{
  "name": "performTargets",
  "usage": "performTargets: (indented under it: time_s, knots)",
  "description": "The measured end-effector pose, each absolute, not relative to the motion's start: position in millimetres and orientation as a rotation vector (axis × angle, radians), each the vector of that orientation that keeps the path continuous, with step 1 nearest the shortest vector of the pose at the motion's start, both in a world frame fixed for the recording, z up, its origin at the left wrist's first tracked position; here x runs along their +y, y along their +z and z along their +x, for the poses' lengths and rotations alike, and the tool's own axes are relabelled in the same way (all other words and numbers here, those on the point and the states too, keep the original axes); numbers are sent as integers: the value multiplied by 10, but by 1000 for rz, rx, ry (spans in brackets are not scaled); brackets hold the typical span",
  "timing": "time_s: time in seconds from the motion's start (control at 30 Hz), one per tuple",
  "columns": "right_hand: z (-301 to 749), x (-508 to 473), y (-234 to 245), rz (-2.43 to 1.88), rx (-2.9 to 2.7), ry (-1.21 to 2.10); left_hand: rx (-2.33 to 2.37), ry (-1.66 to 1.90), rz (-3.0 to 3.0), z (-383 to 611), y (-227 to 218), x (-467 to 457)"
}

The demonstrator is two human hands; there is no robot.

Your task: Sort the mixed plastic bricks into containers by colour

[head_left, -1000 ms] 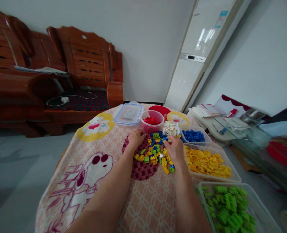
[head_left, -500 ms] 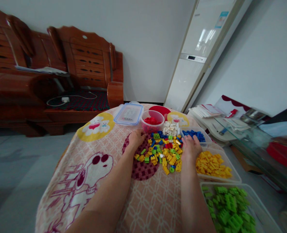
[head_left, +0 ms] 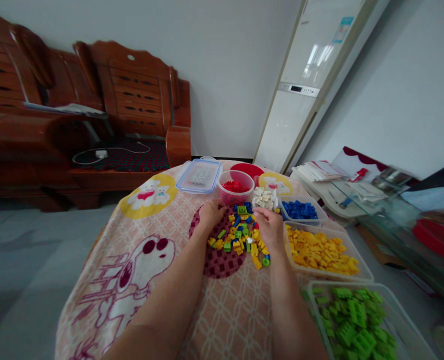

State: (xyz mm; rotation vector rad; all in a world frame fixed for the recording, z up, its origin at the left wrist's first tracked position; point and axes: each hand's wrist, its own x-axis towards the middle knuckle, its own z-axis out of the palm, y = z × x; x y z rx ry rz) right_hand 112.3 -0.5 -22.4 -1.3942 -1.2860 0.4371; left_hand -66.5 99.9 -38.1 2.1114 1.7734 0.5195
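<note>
A mixed heap of building bricks [head_left: 240, 235], yellow, green, blue and red, lies on the patterned tablecloth. At its left edge my left hand [head_left: 211, 215] rests on the cloth, fingers loosely curved and apart, with nothing visible in them. My right hand [head_left: 270, 229] is over the right side of the heap, its thumb and fingertips drawn together. Whatever is between them, if anything, is too small to make out. Just beyond those fingertips sits a pile of white bricks [head_left: 265, 198]. Red bricks [head_left: 235, 186] fill part of a clear round tub [head_left: 237, 174] behind the heap.
Clear boxes line the right side, holding blue bricks [head_left: 300, 210], yellow bricks [head_left: 321, 250] and green bricks [head_left: 357, 320]. A blue-rimmed lid [head_left: 199, 176] lies at the back left. Beyond the table are a wooden bench [head_left: 131, 100] and a glass-topped table [head_left: 379, 215].
My right hand has moved left, from beside the blue and yellow boxes to over the heap, and its fingers have come together. My left hand has stayed in place.
</note>
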Motion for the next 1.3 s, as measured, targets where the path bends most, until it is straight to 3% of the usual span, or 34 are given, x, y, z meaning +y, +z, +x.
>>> performTargets:
  time_s: [0.3,0.53,0.87,1.07,1.3]
  knots:
    - [887,16,-301,-1635,-2069,258,1764,542,2117,-662,-399,1002]
    - [842,-6,-262,-1763,-2156,111,1781,532,2125,-661,-424,1020]
    - [1008,-1,-273,-1623,-1467,141,1764,541,2121,-665,-381,995]
    - [1338,35,-304,-1429,-820,361,1779,513,2121,-661,-359,980]
    - [1690,87,-369,-1314,-516,189,1792,502,2111,-660,-327,959]
